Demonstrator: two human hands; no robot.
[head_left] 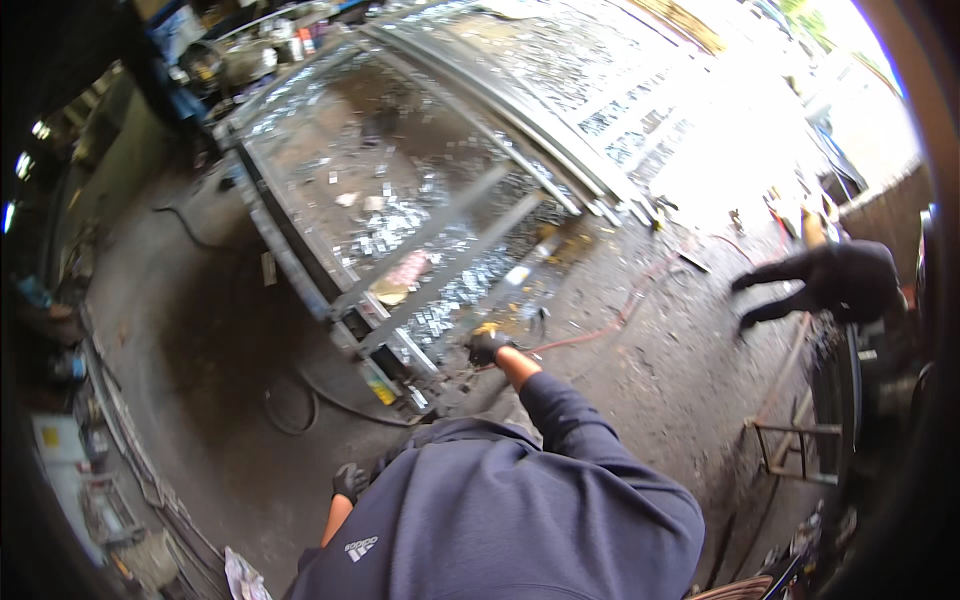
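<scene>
My right hand (pixel 488 347), in a dark glove, reaches forward beside the near corner of a large metal frame (pixel 440 222). Its fingers are curled, with a small yellow patch showing at their far side; what they hold is too blurred to name. A red hose (pixel 625 318) runs along the floor toward this hand. My left hand (pixel 350 482), also dark-gloved, hangs low by my left side, away from the frame. Blur hides how its fingers are set. Many small shiny metal pieces (pixel 385 232) lie on a surface within the frame, next to a pinkish cloth-like thing (pixel 405 272).
At the right, another person (pixel 850 280) in dark clothing stands on the floor. A small metal stand (pixel 797 450) is nearer on that side. A black hose (pixel 345 405) curls over the floor left of the frame. Cluttered shelving (pixel 250 62) lines the back left.
</scene>
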